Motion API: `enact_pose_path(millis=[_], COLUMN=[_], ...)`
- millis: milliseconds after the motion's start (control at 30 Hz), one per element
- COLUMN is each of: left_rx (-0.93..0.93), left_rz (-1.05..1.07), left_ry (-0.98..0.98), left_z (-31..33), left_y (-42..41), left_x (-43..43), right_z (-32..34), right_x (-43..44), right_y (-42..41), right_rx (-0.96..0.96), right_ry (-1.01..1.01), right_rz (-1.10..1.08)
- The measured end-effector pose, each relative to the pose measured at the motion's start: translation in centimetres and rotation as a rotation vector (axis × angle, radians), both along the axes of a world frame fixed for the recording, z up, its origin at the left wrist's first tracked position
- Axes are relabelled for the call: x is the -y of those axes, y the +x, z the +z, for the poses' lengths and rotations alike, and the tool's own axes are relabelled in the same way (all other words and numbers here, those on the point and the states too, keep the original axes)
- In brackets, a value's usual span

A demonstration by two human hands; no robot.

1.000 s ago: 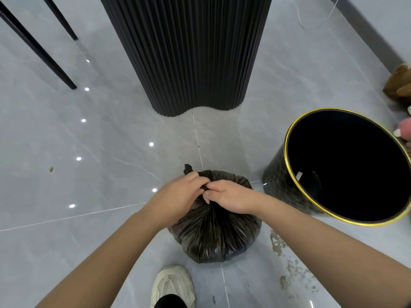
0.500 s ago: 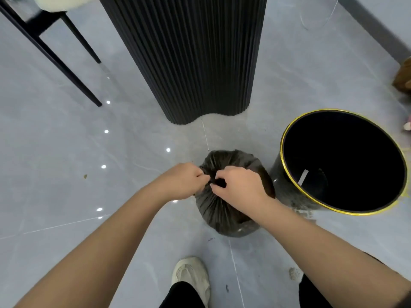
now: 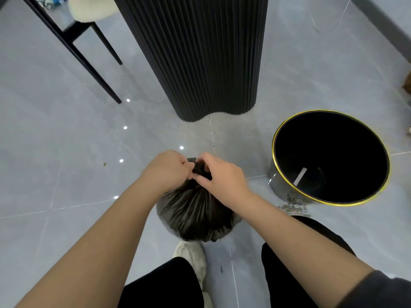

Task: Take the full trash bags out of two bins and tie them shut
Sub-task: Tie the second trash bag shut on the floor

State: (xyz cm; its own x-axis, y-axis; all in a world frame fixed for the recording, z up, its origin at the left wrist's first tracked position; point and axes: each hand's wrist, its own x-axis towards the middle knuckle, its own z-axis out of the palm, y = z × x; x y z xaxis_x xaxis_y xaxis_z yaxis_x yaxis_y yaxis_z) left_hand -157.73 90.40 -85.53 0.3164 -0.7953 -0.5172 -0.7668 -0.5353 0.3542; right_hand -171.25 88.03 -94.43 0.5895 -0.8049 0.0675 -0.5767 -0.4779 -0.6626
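On the grey tiled floor, centre of view: task thing and surroundings, listed outward.

Bag: a full black plastic trash bag (image 3: 195, 216), pleated and gathered to a bunched neck at its top, sits on the grey glossy tiled floor (image 3: 66, 174) directly in front of the person's feet.

Neck: the twisted black bunch shows between the two hands, partly hidden by them; whether a knot is finished cannot be told.

Left hand: the left hand (image 3: 166, 171) is closed on the left side of the neck, fingers (image 3: 185, 166) curled together around the plastic.

Right hand: the right hand (image 3: 222, 174) pinches the right side of the neck, fingers (image 3: 203, 180) pressed onto the bunch; both bare forearms reach in from the lower corners.

Foot: a cream-coloured shoe (image 3: 191, 254) rests on the floor, just beside the near edge of the bag, with black trouser legs (image 3: 164, 285) below it.

Bin: a round black bin with a gold rim (image 3: 278, 174) stands upright on the floor to the right of the bag, near but apart; its inside is dark, with a pale strip (image 3: 300, 176) visible.

Debris: small scraps (image 3: 293, 204) lie on the floor at the bin's near base.

Column: a black fluted column (image 3: 200, 63) rises behind the bag.

Chair: black slanted legs of a chair with a cream seat (image 3: 89, 10) stand at far left.
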Motion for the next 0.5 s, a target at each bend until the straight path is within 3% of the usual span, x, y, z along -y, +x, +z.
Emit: enact_pose_path(millis=[267,500], left_rx=[0.037,0.021], left_rz=[-0.058,-0.062], left_ry=[0.037,0.031], left_z=[1.0,1.1], left_y=[0.0,-0.8], left_x=[-0.5,-0.5], right_z=[-0.2,0.7], right_x=[-0.3,-0.3], right_y=[-1.0,-1.6], right_rx=[-0.01,-0.026], right_ry=[-0.133,0.018], right_rz=[0.06,0.025])
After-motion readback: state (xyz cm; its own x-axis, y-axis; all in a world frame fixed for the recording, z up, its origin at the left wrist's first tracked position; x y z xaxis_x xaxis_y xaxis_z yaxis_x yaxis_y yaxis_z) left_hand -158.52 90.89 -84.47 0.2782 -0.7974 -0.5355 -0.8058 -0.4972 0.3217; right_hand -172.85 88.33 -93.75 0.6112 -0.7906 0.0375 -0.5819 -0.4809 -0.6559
